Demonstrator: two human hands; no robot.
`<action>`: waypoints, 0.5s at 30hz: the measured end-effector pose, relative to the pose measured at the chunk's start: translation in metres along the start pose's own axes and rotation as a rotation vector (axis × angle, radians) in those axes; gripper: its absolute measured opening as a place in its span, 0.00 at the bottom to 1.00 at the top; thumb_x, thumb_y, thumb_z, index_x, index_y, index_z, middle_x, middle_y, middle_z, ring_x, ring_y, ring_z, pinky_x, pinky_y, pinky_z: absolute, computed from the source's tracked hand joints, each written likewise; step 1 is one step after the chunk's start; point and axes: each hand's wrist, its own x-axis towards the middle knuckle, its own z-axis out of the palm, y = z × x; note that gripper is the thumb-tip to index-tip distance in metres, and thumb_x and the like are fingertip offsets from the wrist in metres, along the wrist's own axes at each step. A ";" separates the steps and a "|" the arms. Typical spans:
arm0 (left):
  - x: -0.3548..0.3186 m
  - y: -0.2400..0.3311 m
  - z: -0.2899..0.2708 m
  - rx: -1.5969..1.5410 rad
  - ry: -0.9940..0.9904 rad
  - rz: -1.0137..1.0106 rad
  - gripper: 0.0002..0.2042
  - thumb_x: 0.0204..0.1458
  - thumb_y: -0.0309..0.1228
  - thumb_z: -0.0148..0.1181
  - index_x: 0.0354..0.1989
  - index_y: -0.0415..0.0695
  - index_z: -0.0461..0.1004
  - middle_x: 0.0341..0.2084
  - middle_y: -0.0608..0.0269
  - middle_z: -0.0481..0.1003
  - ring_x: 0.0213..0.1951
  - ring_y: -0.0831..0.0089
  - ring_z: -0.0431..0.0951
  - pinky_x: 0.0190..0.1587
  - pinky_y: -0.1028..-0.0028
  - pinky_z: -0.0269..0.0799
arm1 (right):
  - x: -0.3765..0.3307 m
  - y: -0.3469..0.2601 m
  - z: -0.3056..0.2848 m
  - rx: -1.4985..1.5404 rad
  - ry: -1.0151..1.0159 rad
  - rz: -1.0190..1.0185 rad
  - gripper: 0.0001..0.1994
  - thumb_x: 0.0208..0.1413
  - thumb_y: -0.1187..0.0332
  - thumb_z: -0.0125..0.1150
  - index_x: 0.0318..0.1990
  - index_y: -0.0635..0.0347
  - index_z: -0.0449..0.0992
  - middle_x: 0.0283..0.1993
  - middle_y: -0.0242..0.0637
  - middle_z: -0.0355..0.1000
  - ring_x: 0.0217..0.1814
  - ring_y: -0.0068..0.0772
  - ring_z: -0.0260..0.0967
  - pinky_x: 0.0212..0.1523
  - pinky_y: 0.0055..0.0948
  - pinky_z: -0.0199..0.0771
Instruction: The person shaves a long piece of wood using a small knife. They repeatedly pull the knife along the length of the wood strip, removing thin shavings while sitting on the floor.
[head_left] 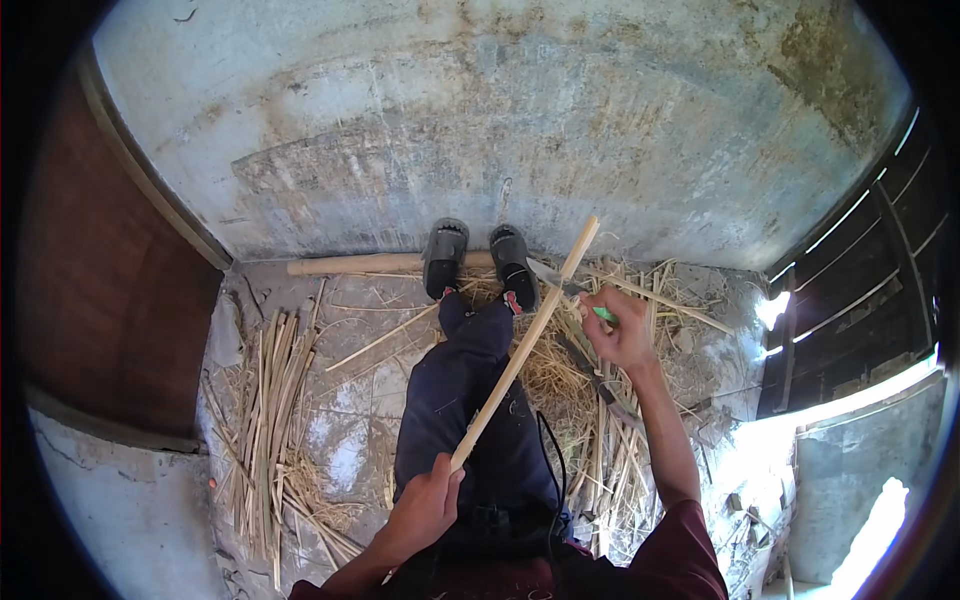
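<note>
A long pale split-bamboo stick [510, 372] slants up and away to the right above my legs. My left hand [425, 508] is closed round its near end. In my right hand [622, 328] is a knife [604, 315] with a green handle, gripped near the stick's far part. The knife's grey blade lies across the stick there, pointing left; whether its edge bites into the wood is too small to tell.
A bundle of bamboo strips [270, 400] lies on the floor at left. Shavings [560, 370] and more strips lie at right, with a dark long tool [600, 385] among them. A pole [355, 264] lies along the stained wall [480, 130], touching my shoes [445, 255].
</note>
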 end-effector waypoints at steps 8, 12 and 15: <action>0.009 -0.001 -0.013 0.075 -0.018 -0.026 0.10 0.74 0.30 0.53 0.49 0.36 0.63 0.24 0.33 0.76 0.30 0.29 0.79 0.31 0.40 0.70 | 0.005 -0.018 0.004 0.333 -0.067 0.340 0.11 0.56 0.78 0.68 0.46 0.61 0.75 0.30 0.46 0.76 0.30 0.41 0.76 0.34 0.35 0.72; 0.013 -0.002 -0.010 0.082 0.002 -0.047 0.09 0.74 0.30 0.53 0.48 0.37 0.63 0.23 0.33 0.76 0.30 0.30 0.79 0.31 0.40 0.71 | 0.026 -0.052 -0.007 0.112 -0.174 0.470 0.18 0.56 0.74 0.69 0.51 0.59 0.70 0.29 0.47 0.75 0.30 0.48 0.76 0.35 0.39 0.73; 0.020 -0.005 -0.003 0.120 0.027 -0.015 0.09 0.74 0.30 0.52 0.47 0.37 0.63 0.22 0.34 0.76 0.29 0.30 0.79 0.31 0.40 0.71 | 0.023 -0.048 -0.003 -0.056 -0.236 0.441 0.22 0.55 0.71 0.70 0.54 0.57 0.66 0.29 0.49 0.75 0.32 0.58 0.77 0.36 0.46 0.75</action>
